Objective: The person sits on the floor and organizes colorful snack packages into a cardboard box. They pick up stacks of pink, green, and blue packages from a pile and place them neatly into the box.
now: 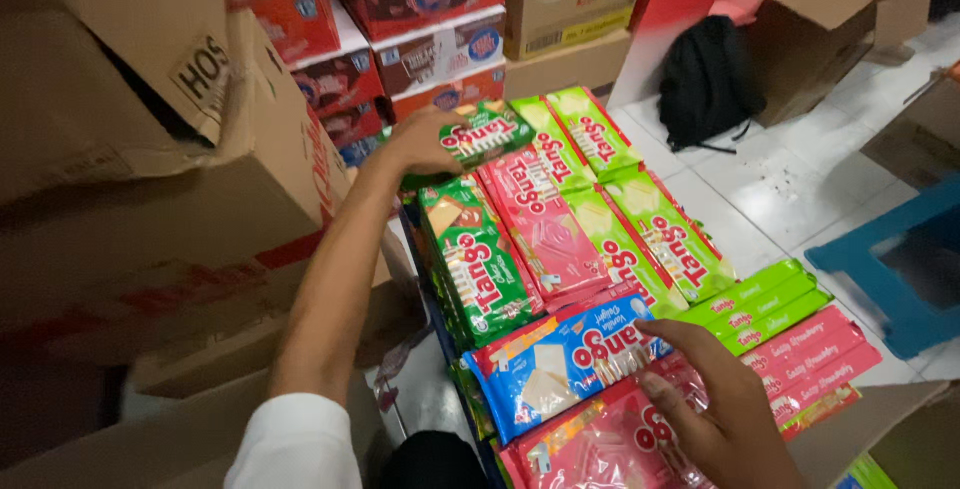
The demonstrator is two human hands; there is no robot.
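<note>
Looking down from the head camera, two hands work over flat plastic wafer packs: two dark green, two pink, three lime green, one blue (560,359) lying face up, with more stacked on edge at the right. The left hand (425,141) closes around the far dark green pack (487,133), at the back of the rows. The right hand (720,414) rests half-open, fingers spread, on the near pink pack (600,444), gripping nothing. Brown cardboard boxes (180,199) crowd a white tiled floor (790,189).
</note>
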